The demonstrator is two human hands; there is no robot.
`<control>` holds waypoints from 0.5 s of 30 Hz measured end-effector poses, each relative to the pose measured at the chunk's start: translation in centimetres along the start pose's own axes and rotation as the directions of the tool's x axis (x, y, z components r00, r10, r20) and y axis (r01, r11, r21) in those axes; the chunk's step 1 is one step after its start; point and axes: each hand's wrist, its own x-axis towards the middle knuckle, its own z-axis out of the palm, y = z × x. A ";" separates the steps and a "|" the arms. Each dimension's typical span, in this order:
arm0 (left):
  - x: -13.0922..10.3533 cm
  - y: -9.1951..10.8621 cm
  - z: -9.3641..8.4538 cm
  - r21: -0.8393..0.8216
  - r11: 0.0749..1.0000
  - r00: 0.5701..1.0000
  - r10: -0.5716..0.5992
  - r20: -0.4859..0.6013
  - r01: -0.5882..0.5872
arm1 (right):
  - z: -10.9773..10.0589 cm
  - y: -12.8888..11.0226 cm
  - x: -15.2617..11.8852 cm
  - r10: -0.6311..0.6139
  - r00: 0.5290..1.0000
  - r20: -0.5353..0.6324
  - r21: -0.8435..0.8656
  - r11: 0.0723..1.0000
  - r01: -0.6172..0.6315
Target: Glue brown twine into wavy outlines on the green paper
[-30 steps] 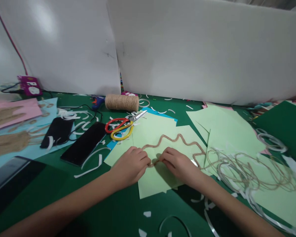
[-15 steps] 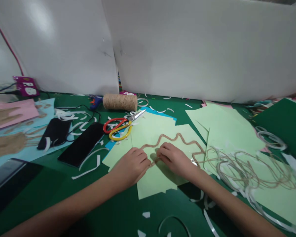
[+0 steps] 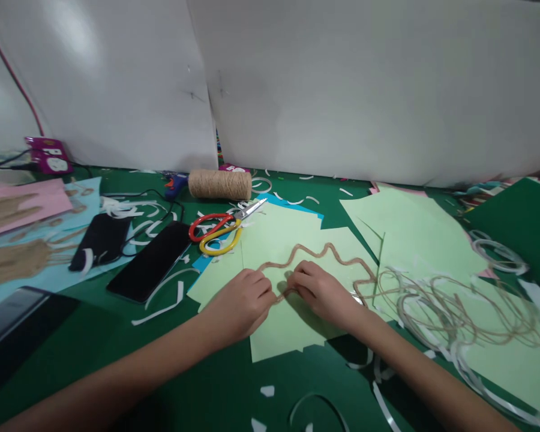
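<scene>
1. Twine outline [image 3: 297, 245]: brown, wavy, lying on the pale green paper [image 3: 281, 231] in the middle of my view. Its lower edge runs between the two hands.
2. Left hand [image 3: 243, 303]: fingers closed together on the twine at the outline's lower left.
3. Right hand [image 3: 321, 294]: fingers curled, tips together on the same lower stretch, just right of the left hand. I see the hands near each other, a short bit of twine showing between.
4. Blue paper [image 3: 292, 204] sticks out from under the green sheets.
5. Scissors [image 3: 238, 223]: red and yellow handles, partly on the green paper at upper left, tips pointing away to the right.
6. Twine roll [image 3: 220, 185] lies on its side behind the scissors. Blue glue gun [image 3: 175, 186] just left of it, partly hidden.
7. Loose twine loops [image 3: 459, 309] sit tangled to the right, over more green paper [image 3: 414, 231] and white strips.
8. Left side: two dark phones [image 3: 150, 261], then light blue and pink sheets with brown hand shapes [image 3: 15, 261].
9. All on a green table [image 3: 198, 390] scattered with paper scraps; white panels [image 3: 364, 90] stand behind.
</scene>
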 end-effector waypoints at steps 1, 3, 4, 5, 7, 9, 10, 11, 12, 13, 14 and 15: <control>0.0 0.0 0.0 0.022 1.000 1.000 0.007 -0.002 -0.007 | 0.0 0.0 -0.1 0.000 1.000 -0.005 0.005 1.000 0.000; 0.0 0.1 0.1 0.061 0.998 1.000 0.017 -0.001 -0.017 | 0.1 0.1 -0.3 0.002 1.000 -0.020 0.002 1.000 -0.002; 0.0 0.1 0.1 0.072 0.997 1.000 0.018 -0.002 -0.018 | 0.1 0.2 -0.5 0.004 1.000 -0.026 -0.003 1.000 -0.004; 0.0 0.2 0.1 0.078 0.997 1.000 0.018 -0.005 -0.018 | 0.2 0.2 -0.6 0.005 1.000 -0.031 -0.010 1.000 -0.005; 0.0 0.2 0.1 0.076 0.997 1.000 0.021 -0.007 -0.020 | 0.2 0.2 -0.8 0.002 0.999 -0.037 -0.016 1.000 -0.003; 0.0 0.3 0.0 0.069 0.997 1.000 0.024 -0.004 -0.024 | 0.2 0.1 -0.9 0.007 0.999 -0.039 -0.010 1.000 -0.008; 0.0 0.3 -0.1 0.068 0.997 1.000 0.026 -0.002 -0.025 | 0.2 0.1 -0.9 0.014 0.999 -0.038 -0.006 1.000 -0.014; 0.0 0.3 -0.1 0.072 0.997 1.000 0.025 0.002 -0.025 | 0.2 0.0 -1.0 0.020 0.999 -0.037 -0.006 1.000 -0.020; 0.1 0.4 -0.3 0.083 0.996 1.000 0.021 0.006 -0.021 | 0.2 -0.1 -1.0 0.023 0.999 -0.038 -0.011 1.000 -0.024; 0.2 0.5 -0.4 0.098 0.995 1.000 0.016 0.007 -0.017 | 0.1 -0.1 -1.0 0.021 0.999 -0.044 -0.017 1.000 -0.022; 0.3 0.6 -0.5 0.115 0.993 1.000 0.008 0.007 -0.009 | 0.1 -0.1 -1.0 0.013 0.999 -0.050 -0.023 1.000 -0.014; 0.5 0.7 -0.6 0.128 0.992 1.000 -0.003 0.003 0.003 | 0.1 -0.1 -1.1 0.001 0.998 -0.058 -0.030 1.000 -0.003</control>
